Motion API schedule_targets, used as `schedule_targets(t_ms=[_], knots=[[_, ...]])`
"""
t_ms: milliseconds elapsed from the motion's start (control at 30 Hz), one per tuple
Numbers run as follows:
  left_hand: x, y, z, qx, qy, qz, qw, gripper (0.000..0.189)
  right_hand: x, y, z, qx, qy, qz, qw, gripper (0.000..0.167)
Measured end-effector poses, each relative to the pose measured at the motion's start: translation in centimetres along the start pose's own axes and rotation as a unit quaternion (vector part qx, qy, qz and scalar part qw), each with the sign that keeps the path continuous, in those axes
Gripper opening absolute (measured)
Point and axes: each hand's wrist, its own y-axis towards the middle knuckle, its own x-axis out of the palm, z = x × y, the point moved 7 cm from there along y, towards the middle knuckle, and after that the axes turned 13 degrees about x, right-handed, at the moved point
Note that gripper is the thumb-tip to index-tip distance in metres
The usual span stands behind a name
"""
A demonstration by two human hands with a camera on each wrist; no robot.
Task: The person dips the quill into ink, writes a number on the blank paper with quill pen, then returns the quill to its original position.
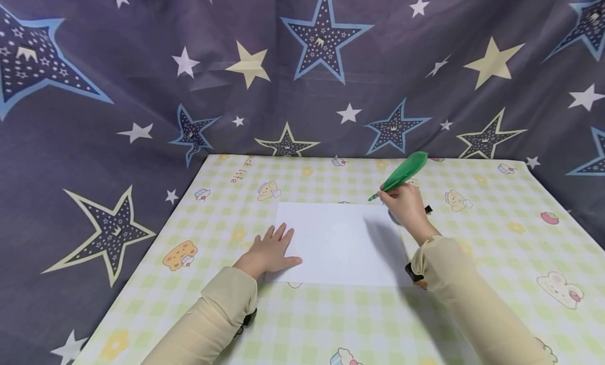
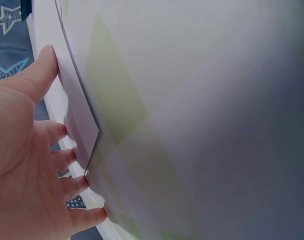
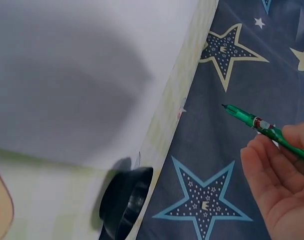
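Above white rectangular paper [image 1: 335, 244], the right hand [image 1: 405, 203] pinches a green feather-topped pen [image 1: 404, 173], tip angled down-left; left hand [image 1: 269, 253] lies spread.

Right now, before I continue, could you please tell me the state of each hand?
Left hand: open, fingers spread, at the left edge of the white paper.
Right hand: closed, holding the green pen.

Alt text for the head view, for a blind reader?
A person's right hand holds a green feather-like pen clear of a white sheet; the left hand rests on its left edge. A checked tablecloth lies beneath, a dark star-patterned backdrop behind.
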Motion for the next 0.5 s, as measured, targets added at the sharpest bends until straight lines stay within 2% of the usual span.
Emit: schedule_targets(t_ms=[500], knots=[[0.0, 0.1, -0.1, -0.003, 0.003, -0.002, 1.0, 0.079, 3.0, 0.0, -0.6, 0.005, -0.002, -0.022, 0.9997, 0.015]])
